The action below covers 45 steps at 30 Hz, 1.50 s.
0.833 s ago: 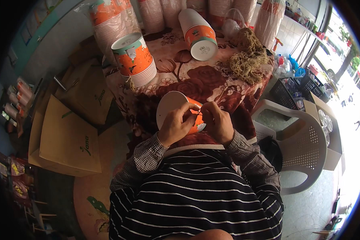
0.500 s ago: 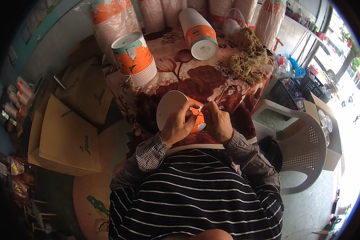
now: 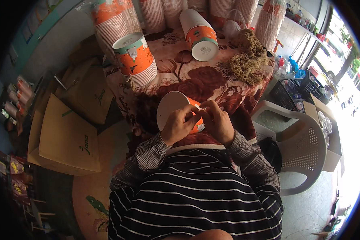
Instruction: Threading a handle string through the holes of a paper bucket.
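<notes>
An orange paper bucket (image 3: 170,109) with a white inside lies tipped on its side at the table's near edge, its round mouth toward the left. A small dark hole shows near the rim. My left hand (image 3: 181,125) rests against the bucket's side, thumb and forefinger pinched together. Beside it, my right hand (image 3: 220,123) is also closed in a pinch, its fingertips meeting the left ones over the orange wall. Whatever lies between the fingertips is too small and hidden to name.
Stacked orange buckets (image 3: 135,56) stand at the table's left, and another stack (image 3: 200,34) lies farther back. A tangled bundle of tan string (image 3: 250,60) sits at the right. Wrapped stacks line the back. Cardboard boxes (image 3: 70,136) stand left, a plastic chair (image 3: 298,140) right.
My right hand's fingers have shifted and curled closer to the left fingertips. The bucket and my left hand stay nearly in place.
</notes>
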Tool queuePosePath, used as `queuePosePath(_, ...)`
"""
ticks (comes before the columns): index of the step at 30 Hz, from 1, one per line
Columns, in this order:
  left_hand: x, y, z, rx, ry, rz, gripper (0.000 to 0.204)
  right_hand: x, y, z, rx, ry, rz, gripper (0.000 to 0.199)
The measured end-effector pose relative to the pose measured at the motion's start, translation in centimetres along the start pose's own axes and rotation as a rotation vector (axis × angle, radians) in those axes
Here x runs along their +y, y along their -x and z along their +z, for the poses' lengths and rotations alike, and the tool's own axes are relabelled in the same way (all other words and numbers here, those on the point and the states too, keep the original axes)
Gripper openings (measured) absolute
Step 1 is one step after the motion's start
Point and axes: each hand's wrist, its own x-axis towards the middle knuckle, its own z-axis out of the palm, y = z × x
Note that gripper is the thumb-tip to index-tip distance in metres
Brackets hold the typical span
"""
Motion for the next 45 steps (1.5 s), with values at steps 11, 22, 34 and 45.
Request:
queuePosePath(11, -0.4, -0.5, -0.4, 0.054, -0.141, 0.175, 0.015, -1.0, -0.4, -1.3, -0.117, -0.26, 0.166, 0.028)
queuePosePath(22, -1.7, -0.6, -0.7, 0.099, -0.249, 0.167, 0.011, 0.1, -1.1, -2.7, 0.038, -0.729, 0.275, 0.023)
queuePosePath(34, -1.9, -0.5, 0.2, 0.079, -0.15, 0.105, 0.009, -0.7, -1.9, -7.1, 0.085, -0.406, 0.171, 0.026)
queuePosePath(45, -0.6, 0.7, 3.1, -0.057, -0.138, 0.207, 0.018, -7.1, 0.3, -9.2, -0.535, -0.089, -0.137, 0.033)
